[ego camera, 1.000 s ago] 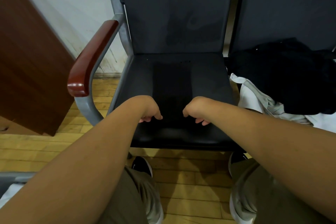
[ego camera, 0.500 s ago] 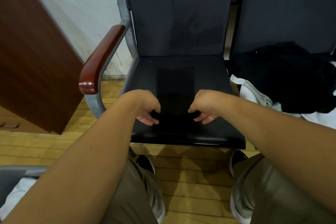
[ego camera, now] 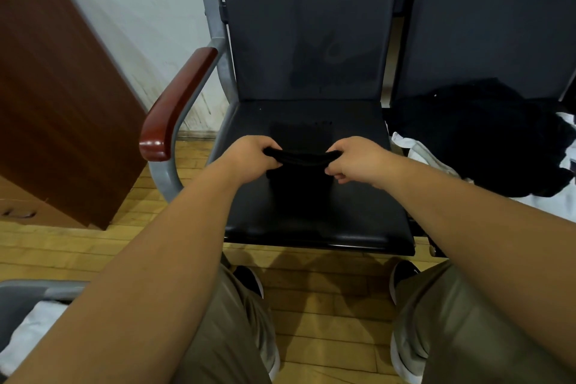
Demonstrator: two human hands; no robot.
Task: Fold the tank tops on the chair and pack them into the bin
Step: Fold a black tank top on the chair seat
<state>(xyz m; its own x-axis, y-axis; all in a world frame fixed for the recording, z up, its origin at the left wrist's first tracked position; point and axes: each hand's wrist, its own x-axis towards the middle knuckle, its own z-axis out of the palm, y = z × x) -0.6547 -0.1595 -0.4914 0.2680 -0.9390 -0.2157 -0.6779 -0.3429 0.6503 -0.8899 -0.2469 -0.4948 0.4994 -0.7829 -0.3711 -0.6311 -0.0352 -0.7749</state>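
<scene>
Your left hand (ego camera: 249, 160) and right hand (ego camera: 358, 162) both grip the black tank top (ego camera: 300, 157) on the chair seat (ego camera: 311, 224). The fingers of each are curled round a bunched edge of the cloth, and the thumbs are closed over it. That gripped edge runs left to right between your fists, sagging slightly in the middle and raised just above the seat.

The rest of the garment lies flat about mid-seat. Black on black leaves its outline faint, but it seems to be a narrow strip with its long axis running front to back, toward the backrest (ego camera: 311, 34).

Bare seat shows on both sides of the strip and in front of it, up to the front edge near your knees. On your left the red-brown armrest (ego camera: 177, 106) bounds the seat, with a wooden cabinet (ego camera: 62, 97) beyond it across a stretch of plank floor (ego camera: 78, 246). On your right, the neighbouring seat holds a pile of dark and white clothes (ego camera: 480, 140). The white edge of the pile lies just beside your right wrist.
</scene>
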